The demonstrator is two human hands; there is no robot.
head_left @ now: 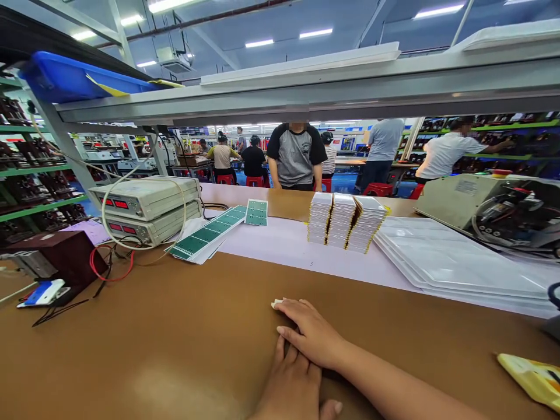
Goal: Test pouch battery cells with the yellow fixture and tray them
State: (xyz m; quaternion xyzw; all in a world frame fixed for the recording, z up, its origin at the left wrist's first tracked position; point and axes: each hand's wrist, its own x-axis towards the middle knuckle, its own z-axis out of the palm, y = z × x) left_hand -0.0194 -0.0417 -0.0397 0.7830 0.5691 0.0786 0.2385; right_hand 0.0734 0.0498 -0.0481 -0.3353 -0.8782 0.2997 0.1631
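At left on the brown counter [175, 326], a dark red box [65, 259] sits near two stacked meters [149, 213] with red displays. Green-printed sheets [210, 233] lie beside them. At bottom centre, the left hand [291, 379] rests palm down, fingers slightly spread, its fingertips partly under the right hand [312, 332], whose fingers reach left, nearly together, thumb apart. Beyond the hands, three stacks of white pieces [342, 221] stand on pale paper [271, 245]. White trays [464, 256] lie right of them, before a machine [459, 201]; a yellow object [531, 379] is at lower right.
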